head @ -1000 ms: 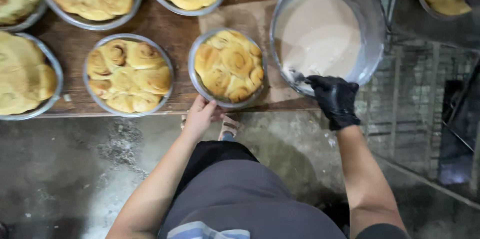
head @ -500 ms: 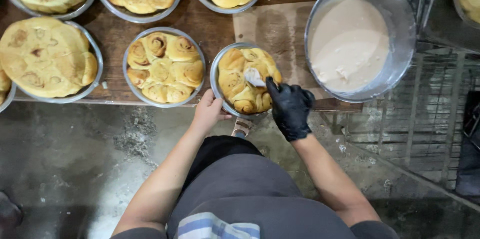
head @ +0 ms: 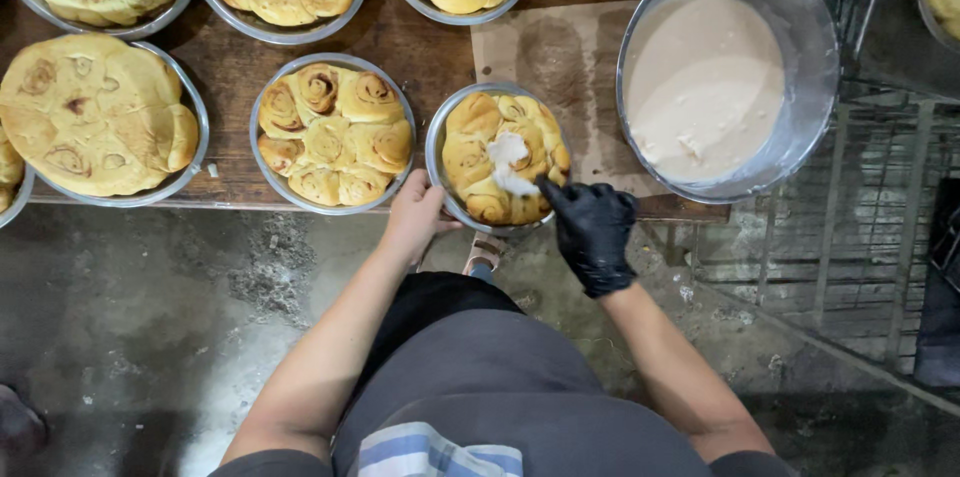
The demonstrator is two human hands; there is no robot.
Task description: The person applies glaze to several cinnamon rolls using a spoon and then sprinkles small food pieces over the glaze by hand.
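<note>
As you stood at the edge of the wooden table [head: 400, 37], your bare left hand [head: 415, 219] gripped the near rim of a round metal pan of rolls [head: 497, 159], fingers curled under the edge and thumb against its side. Your right hand [head: 592, 232], in a black glove, was closed around a small utensil, hidden by the fingers, whose tip rested on the rolls beside a dab of white icing [head: 508, 159] at the middle of the pan. The pan sat at the table's front edge, between your two hands, partly on a sheet of brown paper [head: 560, 57].

Just to the right of it, a large steel bowl [head: 800, 57] held pale, creamy icing, filling it to about half. To the left, touching or nearly touching the iced pan, a second pan [head: 333, 132] carried bare golden spiral rolls. Farther left a wider pan [head: 95, 117] held flatter baked rolls, and three more pans of rolls lined the far side of the table, cut off by the top of the view.
</note>
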